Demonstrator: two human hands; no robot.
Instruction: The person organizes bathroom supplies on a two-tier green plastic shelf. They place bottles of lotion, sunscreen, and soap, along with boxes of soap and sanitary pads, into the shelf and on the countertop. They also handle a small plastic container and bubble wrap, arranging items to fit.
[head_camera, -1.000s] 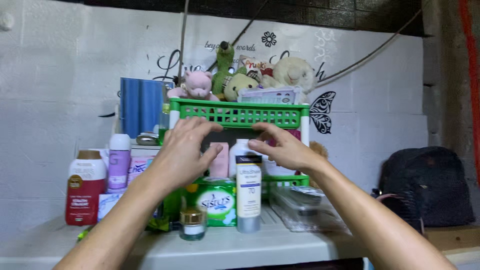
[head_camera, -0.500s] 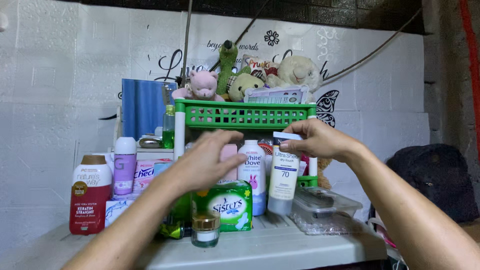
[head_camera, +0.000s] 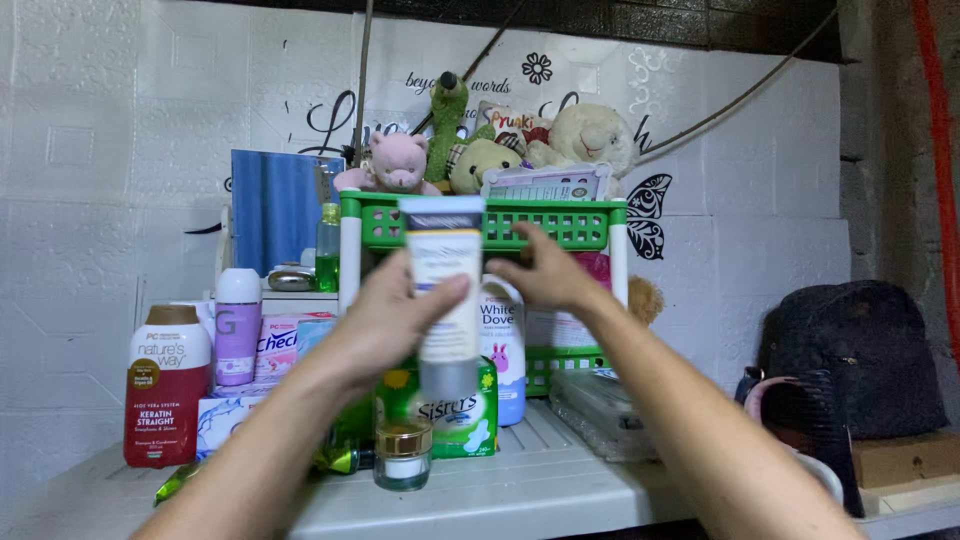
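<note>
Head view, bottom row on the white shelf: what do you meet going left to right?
Red shampoo bottle → lilac bottle with white cap → small glass jar with gold lid → white tube held in the left hand → clear plastic case → dark bag.

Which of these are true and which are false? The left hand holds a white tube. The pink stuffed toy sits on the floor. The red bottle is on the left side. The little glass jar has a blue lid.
1. The left hand holds a white squeeze tube with a grey cap. True.
2. The pink stuffed toy sits on the floor. False: it sits on top of the green plastic basket rack.
3. The red shampoo bottle with a brown cap stands at the left. True.
4. The small glass jar has a blue lid. False: its lid is gold.
</note>
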